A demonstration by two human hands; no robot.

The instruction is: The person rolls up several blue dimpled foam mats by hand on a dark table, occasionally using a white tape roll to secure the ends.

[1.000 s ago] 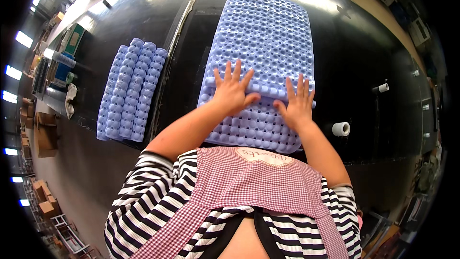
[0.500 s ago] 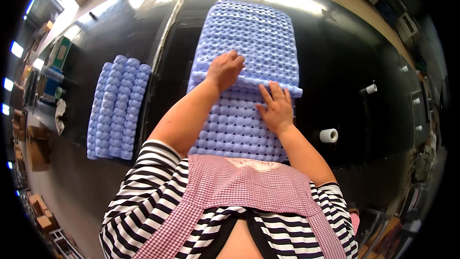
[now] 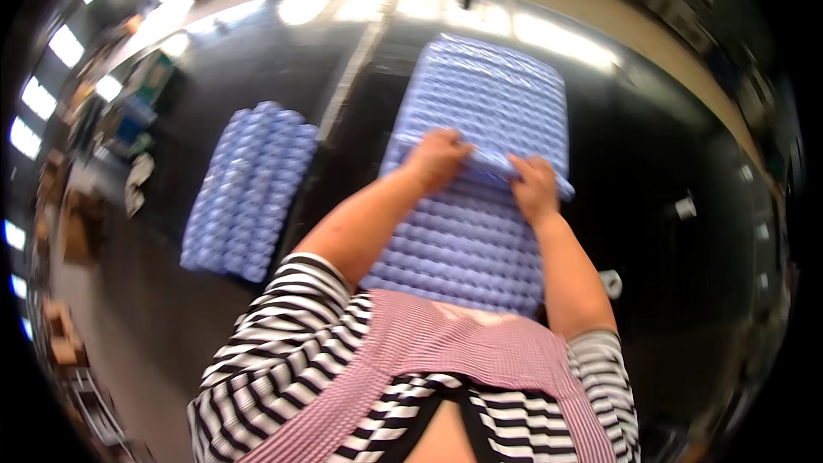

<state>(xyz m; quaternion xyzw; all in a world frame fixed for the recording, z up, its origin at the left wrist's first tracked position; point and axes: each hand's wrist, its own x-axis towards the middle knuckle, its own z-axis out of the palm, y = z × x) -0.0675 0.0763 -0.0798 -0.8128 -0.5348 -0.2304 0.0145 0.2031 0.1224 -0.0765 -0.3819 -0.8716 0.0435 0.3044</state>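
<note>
Where the right hand (image 3: 536, 182) lies spread over the rolled edge (image 3: 489, 163) half a second ago, its fingers are now drawn in and bent onto it. Left hand (image 3: 439, 159) is bent at the same edge in both views. So the change is from one curled hand plus one flat one to two curled hands, apart from each other, with a short stretch of edge between them.

Grip: both hands mostly closed, each seeming to pinch the edge between thumb and fingers. Fingertips blurred, firmness can't be told. Likely meaning for the work: the edge is now held at two places, not just pressed on the right, so it can be handled more evenly.

Blue mat (image 3: 493, 90) lies flat beyond the grip, its edge running crosswise under both hands and poking out past the right one. Nearer the body than the grip: bubbly blue section (image 3: 467, 244), flat; same mat or one beneath, can't tell. Left of the grip, well apart: bundle of blue rolls (image 3: 249, 193), untouched, same place on the black table (image 3: 651, 120). Right of the grip: white roll (image 3: 610, 284), now partly hidden by the right forearm, and smaller white roll (image 3: 685, 207) farther out.
</note>
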